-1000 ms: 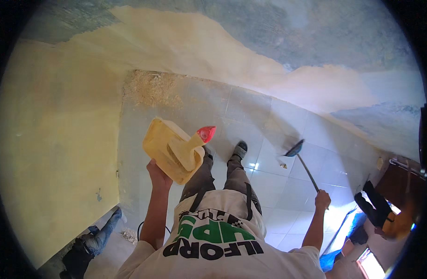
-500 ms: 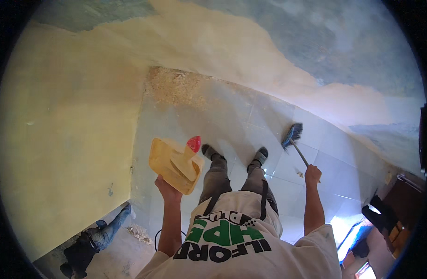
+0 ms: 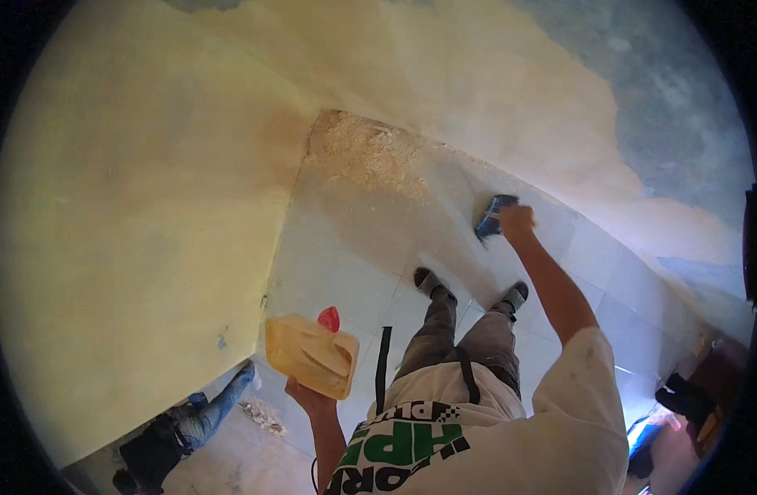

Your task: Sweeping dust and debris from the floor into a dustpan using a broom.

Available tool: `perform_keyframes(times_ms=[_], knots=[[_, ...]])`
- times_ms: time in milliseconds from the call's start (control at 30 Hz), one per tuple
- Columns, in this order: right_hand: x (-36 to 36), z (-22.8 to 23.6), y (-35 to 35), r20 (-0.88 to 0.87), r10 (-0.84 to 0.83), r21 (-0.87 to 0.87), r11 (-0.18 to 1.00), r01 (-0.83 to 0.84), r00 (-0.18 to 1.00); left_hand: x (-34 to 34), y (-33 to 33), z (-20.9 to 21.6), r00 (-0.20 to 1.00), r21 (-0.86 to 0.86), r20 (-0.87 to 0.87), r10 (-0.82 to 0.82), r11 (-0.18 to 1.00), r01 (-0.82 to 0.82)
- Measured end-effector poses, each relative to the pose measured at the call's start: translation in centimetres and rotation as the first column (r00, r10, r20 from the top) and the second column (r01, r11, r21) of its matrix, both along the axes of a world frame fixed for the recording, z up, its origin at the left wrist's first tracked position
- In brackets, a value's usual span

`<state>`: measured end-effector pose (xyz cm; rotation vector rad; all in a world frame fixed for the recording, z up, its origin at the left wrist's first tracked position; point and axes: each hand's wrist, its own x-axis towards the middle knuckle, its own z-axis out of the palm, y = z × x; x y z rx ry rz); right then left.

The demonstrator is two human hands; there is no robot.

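My left hand (image 3: 311, 396) grips the lower edge of a yellowish plastic jerrycan (image 3: 300, 351) with a red cap (image 3: 330, 318) and a moulded handle. The jerrycan hangs above the floor, left of my legs. Out ahead to the right, my right hand (image 3: 517, 219) is closed around the stick of a broom. The broom head (image 3: 494, 216), blue with dark bristles, shows just left of that hand, near the foot of the far wall. Most of the stick is hidden behind my hand and forearm. Pale debris (image 3: 366, 154) lies heaped in the far floor corner.
A yellow wall (image 3: 164, 231) runs along my left, meeting a patchy wall (image 3: 510, 91) ahead. My shoes (image 3: 432, 282) stand on grey tiles (image 3: 358, 247). Another person (image 3: 176, 429) is at lower left beside a small debris pile (image 3: 263, 415). Dark objects (image 3: 688, 400) stand at lower right.
My right hand and the broom have moved forward and left in the picture, the arm now stretched out. The jerrycan sits lower in view and is tilted differently. My view has shifted.
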<state>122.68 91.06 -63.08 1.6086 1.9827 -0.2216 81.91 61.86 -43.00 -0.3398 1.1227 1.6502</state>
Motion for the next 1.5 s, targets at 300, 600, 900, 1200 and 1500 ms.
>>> perform_keyframes(times_ms=[300,600,900,1200,1500], knots=[[-19.9,0.7,11.2,-0.068,0.169,-0.027,0.985,-0.172,0.983,-2.2,-3.9,-0.8,0.98,-0.071,-0.063,0.191,0.978,-0.195],[-12.7,-2.7,1.5,-0.344,-0.158,-0.051,0.987,0.149,0.926,1.9,-6.7,-1.1,0.986,0.048,-0.014,0.169,0.985,-0.168],[9.4,5.4,-20.0,-0.138,-0.617,-0.277,0.775,0.568,0.775,6.9,1.0,-0.3,1.0,0.106,-0.011,-0.016,0.994,0.017],[33.7,16.0,-45.0,0.242,-0.657,-0.005,0.735,0.678,0.714,19.9,5.4,-2.5,0.957,0.251,0.043,-0.286,0.931,0.267],[36.3,9.5,-46.7,0.24,-0.634,-0.092,0.739,0.667,0.736,23.7,5.6,0.4,0.896,0.239,-0.023,-0.443,0.868,0.435]])
